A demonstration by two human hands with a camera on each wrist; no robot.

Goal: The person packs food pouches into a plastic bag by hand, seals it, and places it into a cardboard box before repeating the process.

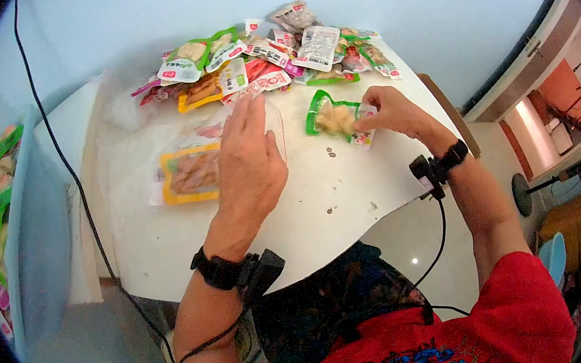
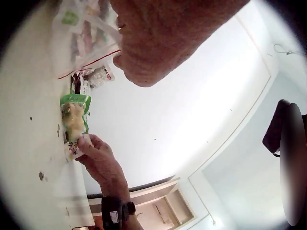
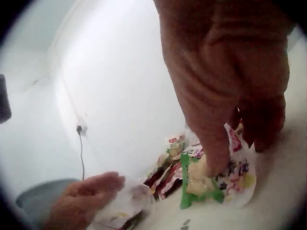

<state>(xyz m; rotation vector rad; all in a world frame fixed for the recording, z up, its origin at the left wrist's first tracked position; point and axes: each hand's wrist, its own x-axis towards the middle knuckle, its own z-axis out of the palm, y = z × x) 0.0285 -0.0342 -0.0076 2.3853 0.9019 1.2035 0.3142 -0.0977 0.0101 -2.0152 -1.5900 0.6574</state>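
In the head view my right hand [image 1: 401, 118] pinches the white end of a green-edged packet [image 1: 335, 117] with pale pieces inside, at the right of the table. The same packet [image 2: 74, 117] shows in the left wrist view, its white end between thumb and fingers. My left hand [image 1: 251, 164] lies over a clear plastic bag [image 1: 209, 127], fingers extended and close together. Inside or under that clear bag is a yellow-edged packet [image 1: 193, 174] of brown food; which of the two, I cannot tell.
A pile of mixed food packets [image 1: 266, 66] lies along the back of the white table [image 1: 307, 201]. At the left stands a blue bin [image 1: 38, 232] with more packets. A black cable [image 1: 81, 198] hangs down on the left, and small dark marks dot the tabletop.
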